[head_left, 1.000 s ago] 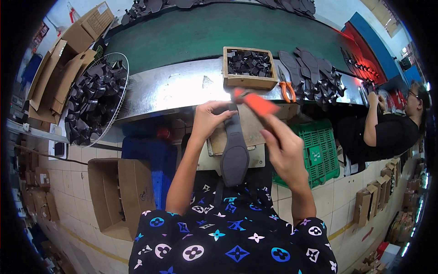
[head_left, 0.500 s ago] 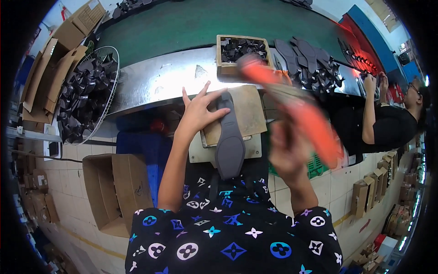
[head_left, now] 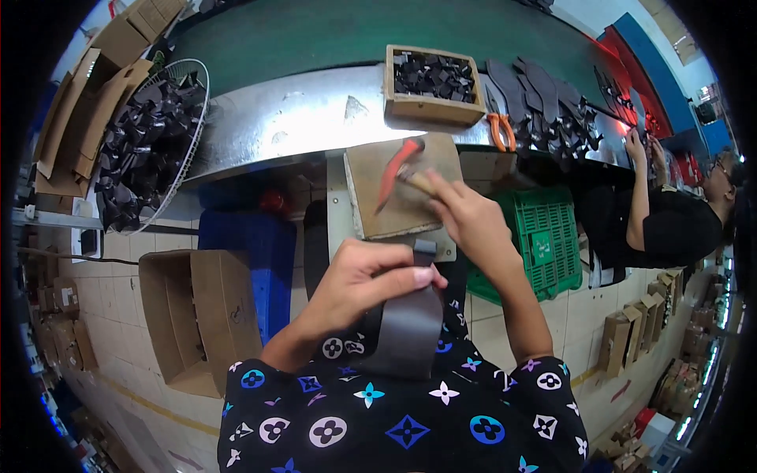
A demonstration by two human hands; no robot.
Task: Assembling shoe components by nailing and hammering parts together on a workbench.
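Observation:
My left hand [head_left: 367, 284] is closed on a dark grey shoe sole [head_left: 412, 327] and holds it tilted close to my body. The sole's narrow end sticks up past my thumb, while its broad part hangs toward my lap. My right hand [head_left: 477, 225] grips the wooden handle of a hammer [head_left: 390, 177] with a red head. That head is over a worn square board [head_left: 371, 206], slightly blurred; whether it touches the board I cannot tell. My fingers hide part of the sole's middle.
Beyond the board, a wooden box [head_left: 434, 110] holds small black parts, with orange-handled pliers [head_left: 500, 130] beside it. Dark soles [head_left: 540, 94] lie to the right. A wire basket [head_left: 206, 102] of black heels, a cardboard box [head_left: 225, 315] and a green crate [head_left: 544, 244] stand around. A co-worker [head_left: 670, 213] sits at right.
The sole has left the board and come toward my body, tilted in my left hand. My right hand has swung the hammer left, turning its head to lie over the board.

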